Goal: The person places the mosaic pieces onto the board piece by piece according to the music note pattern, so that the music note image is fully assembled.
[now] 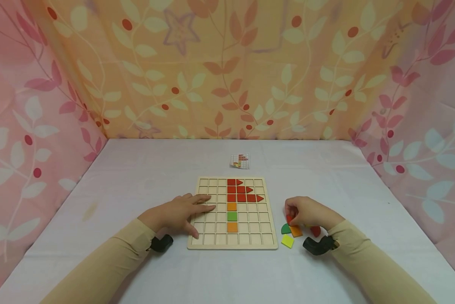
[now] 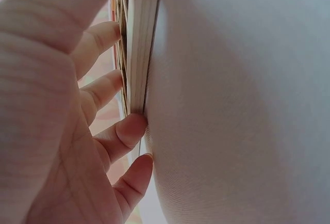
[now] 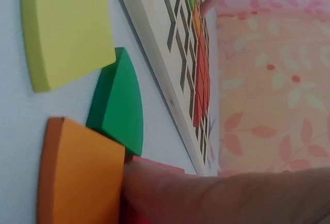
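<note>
The wooden grid board point(image 1: 232, 247) lay flat on the white-covered tabletop point(image 1: 227, 274), with a printed card point(image 1: 239, 161) between its far edge and the tabletop's far edge. The left hand point(image 1: 173, 214) lay across the board's left edge, fingers spread apart, two reaching over the left-hand cells and the thumb near the near left corner. In the fourth column from the left edge, counting from the far edge, were three red squares point(image 1: 231, 190), an orange square point(image 1: 232, 207), a green square point(image 1: 232, 216) and a second orange square; the nearest cell was bare. The three far rows ran toward the right edge, each ending in a red triangle point(image 1: 260, 198). Beyond the board's right edge, the right hand point(image 1: 311, 211) pinched a red piece point(image 1: 289, 219) between thumb and curled fingers; whether it was lifted could not be told. Below it lay a loose orange piece point(image 1: 296, 231), just beside a curved green piece point(image 1: 286, 229). A yellow piece point(image 1: 287, 241) lay nearer the board's near right corner.
</note>
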The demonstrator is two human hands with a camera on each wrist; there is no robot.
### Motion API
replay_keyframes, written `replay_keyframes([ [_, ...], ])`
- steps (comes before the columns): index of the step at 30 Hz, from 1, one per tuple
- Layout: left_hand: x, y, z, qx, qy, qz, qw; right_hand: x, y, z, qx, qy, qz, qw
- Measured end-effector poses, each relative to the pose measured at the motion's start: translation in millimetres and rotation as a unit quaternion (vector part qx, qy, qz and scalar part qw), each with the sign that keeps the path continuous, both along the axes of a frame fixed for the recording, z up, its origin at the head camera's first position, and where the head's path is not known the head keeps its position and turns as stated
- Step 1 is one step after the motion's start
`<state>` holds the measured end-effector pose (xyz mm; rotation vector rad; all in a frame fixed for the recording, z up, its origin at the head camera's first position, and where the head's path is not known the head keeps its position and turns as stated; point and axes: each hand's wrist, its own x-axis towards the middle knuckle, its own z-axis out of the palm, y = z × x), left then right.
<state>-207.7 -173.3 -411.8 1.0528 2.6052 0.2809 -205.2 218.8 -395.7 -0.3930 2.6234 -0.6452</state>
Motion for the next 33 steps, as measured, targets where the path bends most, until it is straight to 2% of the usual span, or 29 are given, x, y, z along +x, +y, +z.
replay_keyframes([
  [8, -0.4, -0.2, 0.0, 0.005, -0.003, -0.002, 1.0000, -2.1, -1.8, 5.4, -0.028, 0.006, -0.002, 0.9996],
  [15, -1.9, -0.2, -1.3, 0.001, 0.003, -0.007, 1.0000, 0.0, -20.5, 13.7, -0.064, 0.000, -0.009, 0.9979],
  [22, -2.1, -0.3, -1.5, -0.002, 0.003, -0.005, 1.0000, 6.2, -47.1, 12.0, -0.123, -0.025, 0.031, 0.9916],
  [29, -1.3, 0.3, -1.8, -0.002, 0.004, -0.003, 1.0000, 11.0, -74.5, 6.7, -0.124, 0.022, 0.107, 0.9863],
  [33, -1.5, 0.4, -2.9, -0.002, -0.001, 0.001, 1.0000, 14.7, -88.2, 3.6, -0.146, 0.021, 0.124, 0.9813],
])
